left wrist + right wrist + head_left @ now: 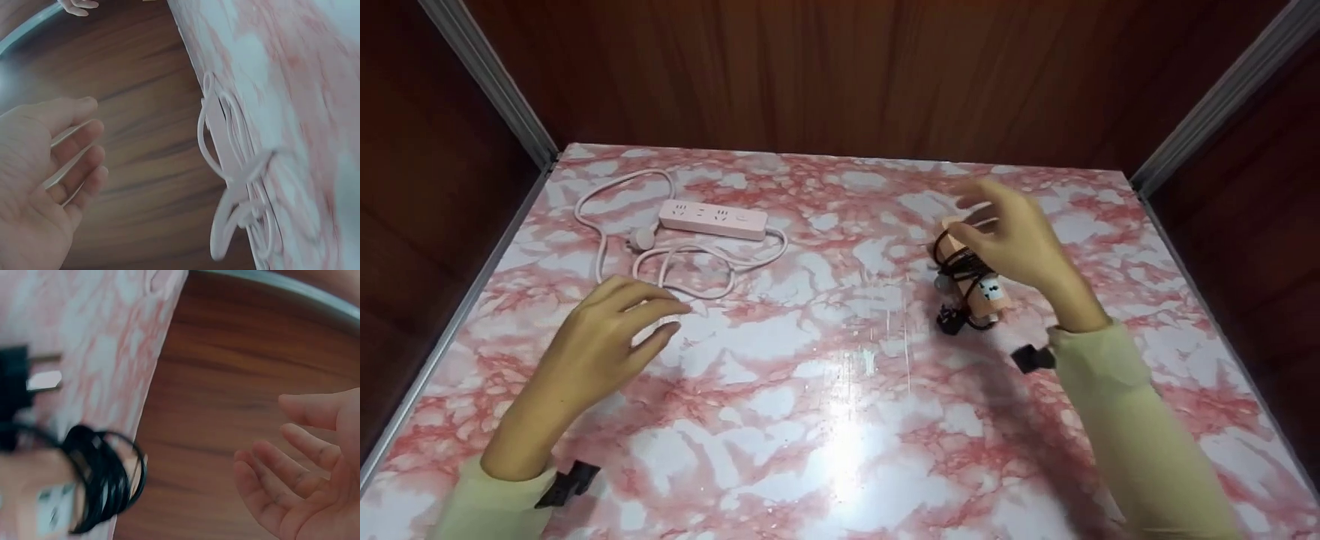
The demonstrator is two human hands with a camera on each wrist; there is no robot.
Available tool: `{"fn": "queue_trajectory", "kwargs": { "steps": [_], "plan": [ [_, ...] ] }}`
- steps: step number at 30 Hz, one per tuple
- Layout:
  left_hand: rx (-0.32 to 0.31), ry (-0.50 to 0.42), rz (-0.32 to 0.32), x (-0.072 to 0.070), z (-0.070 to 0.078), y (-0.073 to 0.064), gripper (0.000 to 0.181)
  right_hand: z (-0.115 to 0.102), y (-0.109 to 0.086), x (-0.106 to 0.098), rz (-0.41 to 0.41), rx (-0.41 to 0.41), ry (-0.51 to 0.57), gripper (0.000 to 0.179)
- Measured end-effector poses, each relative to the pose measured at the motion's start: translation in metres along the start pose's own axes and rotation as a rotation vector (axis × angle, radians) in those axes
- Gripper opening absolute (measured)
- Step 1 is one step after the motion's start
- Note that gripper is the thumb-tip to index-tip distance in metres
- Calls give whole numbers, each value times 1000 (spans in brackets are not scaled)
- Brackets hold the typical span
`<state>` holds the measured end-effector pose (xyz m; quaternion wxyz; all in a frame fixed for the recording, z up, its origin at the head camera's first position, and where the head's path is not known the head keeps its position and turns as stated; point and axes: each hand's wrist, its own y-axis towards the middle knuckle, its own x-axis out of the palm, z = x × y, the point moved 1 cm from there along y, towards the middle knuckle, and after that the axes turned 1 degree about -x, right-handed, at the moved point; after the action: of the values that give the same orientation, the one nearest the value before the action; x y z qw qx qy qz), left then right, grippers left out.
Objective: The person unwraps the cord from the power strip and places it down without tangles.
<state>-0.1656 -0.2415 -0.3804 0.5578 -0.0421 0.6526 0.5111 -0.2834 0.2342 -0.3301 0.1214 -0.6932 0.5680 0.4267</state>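
In the head view a pink power strip (712, 219) lies at the back left, its pale cord (682, 251) in loose loops and its plug (642, 238) beside it. My left hand (611, 330) hovers in front of that cord, fingers loosely bent and holding nothing. On the right lies an orange power strip (988, 301) with a black cord (964, 264) wound round its middle and a black plug (950, 319) at its near end. Above it is my right hand (1009, 236), partly covering it; the right wrist view shows that hand's fingers (275, 481) apart from the strip, with nothing in them.
Red-and-white marbled tabletop (810, 420) lies under everything, with glare near the front middle. Dark wood panels (840, 75) stand behind and at both sides, with metal strips (495, 82) at the corners. Black mounts (568, 484) sit at both wrists.
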Motion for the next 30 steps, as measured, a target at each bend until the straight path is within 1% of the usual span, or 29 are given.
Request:
{"fn": "queue_trajectory", "kwargs": {
  "steps": [3,7,11,15,17,24,30],
  "plan": [
    [-18,-5,4,9,6,8,28,10,-18,-10,34,39,-5,40],
    [-40,-15,-9,21,14,18,24,24,-43,-16,90,65,-14,38],
    [-54,-32,-24,32,22,28,23,36,-63,-17,132,93,-11,36],
    [-62,-69,-30,40,29,38,23,46,-77,-15,161,126,-1,35],
    [-56,-87,-31,45,31,42,22,50,-84,-13,172,135,1,36],
    [-51,-155,-57,59,40,56,21,68,-101,-1,167,166,38,44],
    [-59,-200,-58,71,48,65,22,75,-107,11,122,241,52,47]
  ]
}}
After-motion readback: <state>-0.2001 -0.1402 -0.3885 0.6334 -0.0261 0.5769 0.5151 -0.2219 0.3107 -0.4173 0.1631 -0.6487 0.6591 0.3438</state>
